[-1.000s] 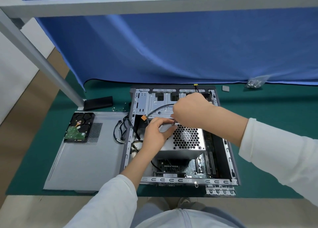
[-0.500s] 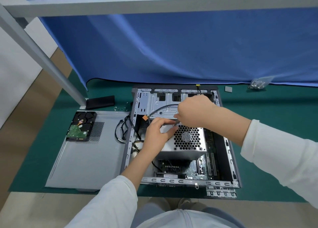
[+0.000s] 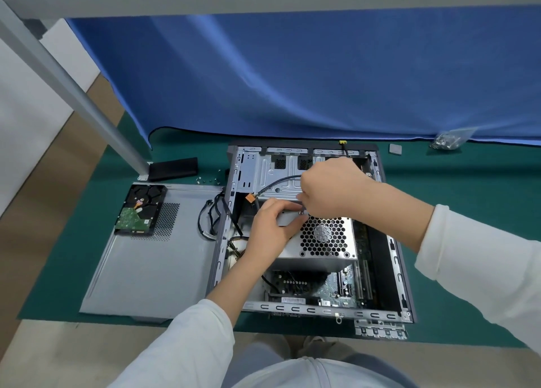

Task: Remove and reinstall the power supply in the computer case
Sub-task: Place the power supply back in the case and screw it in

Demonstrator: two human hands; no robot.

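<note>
The case (image 3: 392, 258) lies open on its side on the green worktop (image 3: 468, 212), and the power supply (image 3: 325, 238) sits inside it, its honeycomb fan grille facing up. Both hands meet at the supply's far edge.

The left hand (image 3: 268, 231) rests on the supply's top, left of the grille, fingers curled with the tips turned toward a small screw (image 3: 301, 211) at the edge; whether they pinch it or only steady the metal cannot be told. The right hand (image 3: 330, 190) reaches in from the right, just beyond the left one, fingers bunched and pointing down at the same screw. What it grips is hidden under the knuckles.

A black cable (image 3: 275, 184) arcs from under the right hand, out to its left, ending in an orange plug (image 3: 250, 197) just beyond the left hand's fingers. Below the left wrist, the motherboard (image 3: 336, 288) shows in the case's near part.

Left of the left hand, outside the case, a loop of black wires (image 3: 209, 217) spills onto the removed side panel (image 3: 152, 258), which lies flat beside the case. A hard drive (image 3: 140, 209) sits on the panel's far corner. Far to the right of the right hand, a bag of screws (image 3: 448, 140) lies by the blue curtain (image 3: 292, 65).
</note>
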